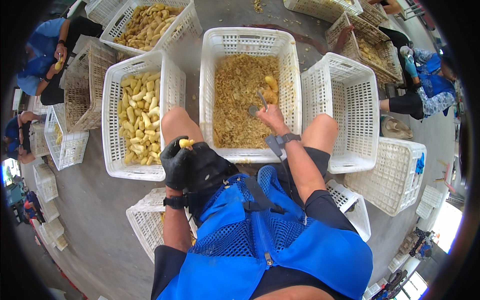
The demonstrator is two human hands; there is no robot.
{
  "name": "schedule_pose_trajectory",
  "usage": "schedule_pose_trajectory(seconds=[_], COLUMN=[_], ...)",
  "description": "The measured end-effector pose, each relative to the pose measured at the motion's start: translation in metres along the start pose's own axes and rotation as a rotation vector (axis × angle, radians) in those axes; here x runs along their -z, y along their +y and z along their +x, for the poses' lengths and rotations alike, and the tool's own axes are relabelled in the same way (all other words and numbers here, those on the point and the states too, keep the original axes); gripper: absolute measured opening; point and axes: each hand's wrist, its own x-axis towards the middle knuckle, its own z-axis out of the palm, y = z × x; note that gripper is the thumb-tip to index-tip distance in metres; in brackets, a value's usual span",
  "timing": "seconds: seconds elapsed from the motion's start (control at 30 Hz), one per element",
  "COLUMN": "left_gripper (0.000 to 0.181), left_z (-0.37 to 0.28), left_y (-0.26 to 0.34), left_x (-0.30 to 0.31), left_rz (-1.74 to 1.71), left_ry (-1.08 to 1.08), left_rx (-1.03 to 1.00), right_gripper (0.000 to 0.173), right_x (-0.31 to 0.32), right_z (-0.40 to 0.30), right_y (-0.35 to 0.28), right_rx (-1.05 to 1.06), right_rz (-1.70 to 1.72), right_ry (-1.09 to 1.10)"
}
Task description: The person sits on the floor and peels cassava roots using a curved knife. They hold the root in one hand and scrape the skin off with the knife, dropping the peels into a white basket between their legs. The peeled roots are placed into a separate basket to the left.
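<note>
A small yellow vegetable piece point(186, 143) is held between the fingertips of my left hand point(176, 161), which wears a black glove and is over my thigh. My bare right hand point(272, 118) grips a curved metal blade point(262, 99) above the middle white plastic crate point(250, 155). That crate holds a thick layer of yellow-brown peelings point(240, 97). Two yellow pieces lie on the peelings beyond the blade, and a round grey object point(253, 110) lies near it. At the left, a white crate point(106, 123) holds many pale yellow peeled pieces point(140, 116).
An upright white crate point(352, 108) stands right of the middle one. A crate of unpeeled pieces point(150, 26) is at the upper left. Behind me stand more crates point(144, 221). Co-workers sit at the left point(41, 56) and right point(431, 82) among further crates.
</note>
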Motion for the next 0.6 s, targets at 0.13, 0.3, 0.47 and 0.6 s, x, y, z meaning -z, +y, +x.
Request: schedule_pose_trajectory(seconds=[0.13, 0.3, 0.47, 0.6], left_gripper=[0.026, 0.026, 0.026, 0.027], left_z=[0.002, 0.005, 0.014, 0.021], left_y=[0.002, -0.006, 0.015, 0.021], left_x=[-0.002, 0.001, -0.008, -0.022], left_rz=[0.04, 0.133, 0.125, 0.157], left_ry=[0.076, 0.097, 0.174, 0.185], left_rx=[0.002, 0.005, 0.077, 0.052], right_gripper=[0.031, 0.043, 0.067, 0.073], right_x=[-0.017, -0.05, -0.08, -0.058], right_z=[0.0, 0.018, 0.041, 0.045], right_y=[-0.016, 0.012, 0.024, 0.007], right_rx=[-0.011, 0.089, 0.054, -0.07], right_rz=[-0.065, 0.118, 0.108, 0.023], right_ry=[-0.009, -0.126, -0.208, -0.371])
